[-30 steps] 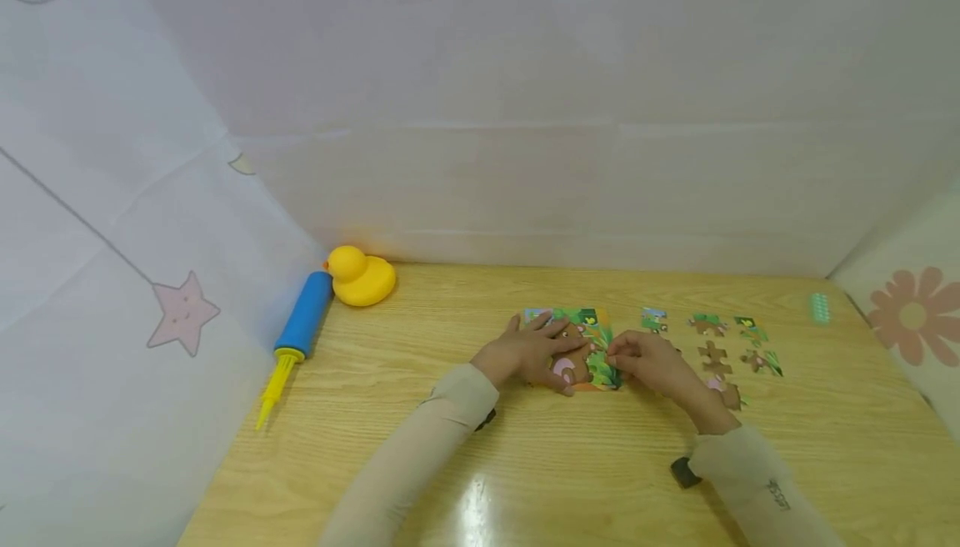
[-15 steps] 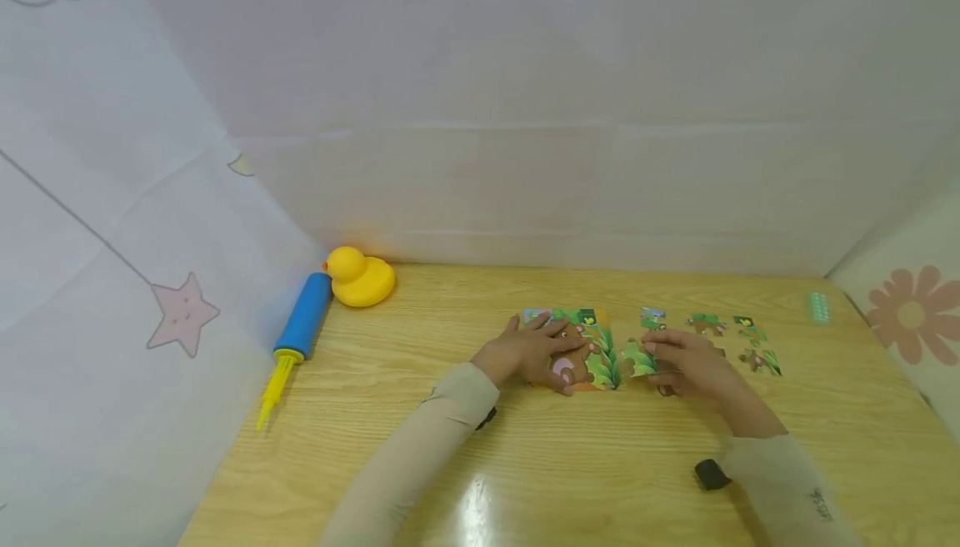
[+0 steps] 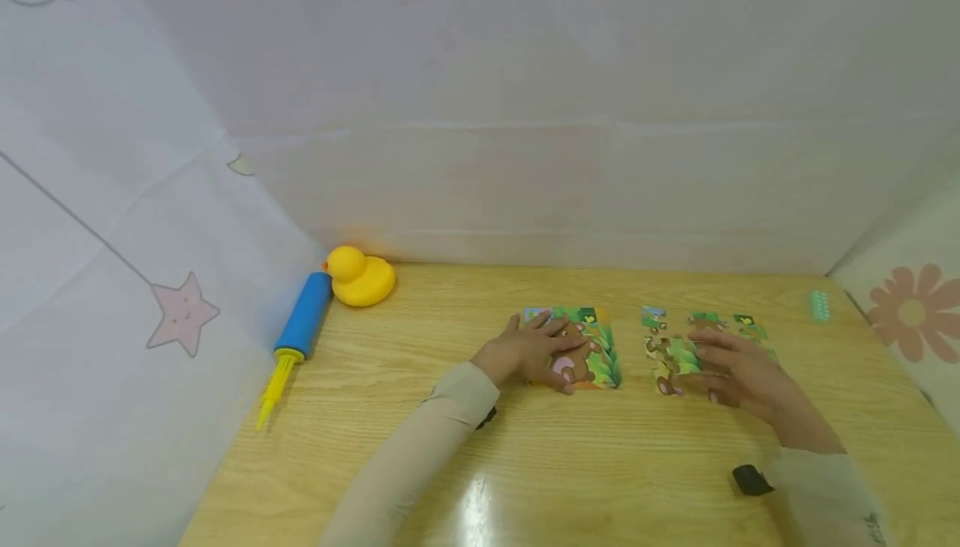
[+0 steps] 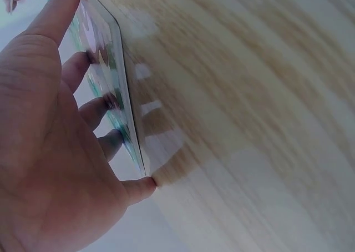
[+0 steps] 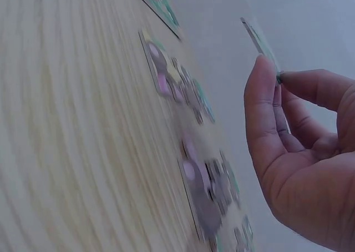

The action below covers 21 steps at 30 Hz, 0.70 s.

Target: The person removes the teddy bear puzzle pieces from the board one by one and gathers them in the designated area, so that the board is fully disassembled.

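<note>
My left hand (image 3: 528,353) lies with spread fingers across a square puzzle board (image 3: 604,357) printed with a brown bear and green leaves. In the left wrist view its fingertips touch the board's face, and one rests on the wood beside the rim. To the right of the board, my right hand (image 3: 750,373) pinches a green puzzle piece (image 5: 258,40) between thumb and finger, raised over the table. Loose puzzle pieces (image 3: 667,384) with brown and pink parts lie below and around that hand, which partly hides several of them.
At the back left a yellow rubber duck (image 3: 363,280) sits beside a blue and yellow hand pump (image 3: 306,313). A small pale green object (image 3: 819,306) is near the right back corner. Pale printed cloth (image 3: 480,188) walls the wooden table (image 3: 450,313) at the back and sides.
My right hand has drawn a green piece away from the board's right edge and carried it rightward over the loose pieces. The left hand has stayed in place on the board.
</note>
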{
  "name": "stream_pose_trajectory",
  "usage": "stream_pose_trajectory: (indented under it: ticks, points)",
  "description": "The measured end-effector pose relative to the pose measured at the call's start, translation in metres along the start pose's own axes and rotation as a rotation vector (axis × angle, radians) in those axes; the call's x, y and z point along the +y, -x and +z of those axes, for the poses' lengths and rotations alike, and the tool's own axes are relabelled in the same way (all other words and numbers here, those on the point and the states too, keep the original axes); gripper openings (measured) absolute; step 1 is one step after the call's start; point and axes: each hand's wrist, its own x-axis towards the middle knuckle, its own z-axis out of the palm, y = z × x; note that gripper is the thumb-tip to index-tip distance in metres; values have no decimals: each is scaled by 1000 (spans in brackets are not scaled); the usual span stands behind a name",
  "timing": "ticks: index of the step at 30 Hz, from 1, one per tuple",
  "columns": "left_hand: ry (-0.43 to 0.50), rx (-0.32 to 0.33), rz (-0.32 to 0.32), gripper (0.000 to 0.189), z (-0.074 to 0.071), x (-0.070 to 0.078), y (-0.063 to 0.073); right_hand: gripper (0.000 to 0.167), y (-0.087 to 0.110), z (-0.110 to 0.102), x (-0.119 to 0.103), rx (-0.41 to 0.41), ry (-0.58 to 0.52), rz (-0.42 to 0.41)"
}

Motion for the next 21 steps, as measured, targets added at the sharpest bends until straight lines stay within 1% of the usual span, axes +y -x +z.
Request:
stream_pose_trajectory:
  ticks: [2, 4, 6, 9, 14, 17, 21]
  points:
    - [-4, 2, 0, 91, 0, 0, 0, 35, 7, -9, 3, -28, -50, -53]
    - [-7, 3, 1, 91, 0, 0, 0, 36, 13, -20, 7, -62, -129, -104]
    - [-5, 6, -3, 91, 0, 0, 0, 38, 19, -30, 11, -92, -186, -148]
    - [-2, 4, -5, 90, 0, 1, 0, 41, 31, -43, 15, -103, -254, -162]
    - [-1, -1, 4, 91, -2, 2, 0, 44, 45, -62, 21, -113, -323, -159]
    - [-3, -2, 11, 91, -1, 2, -1, 45, 54, -71, 23, -71, -325, -129]
    - [-4, -3, -9, 91, 1, 2, -4, 38, 63, -80, 26, 36, -259, -58]
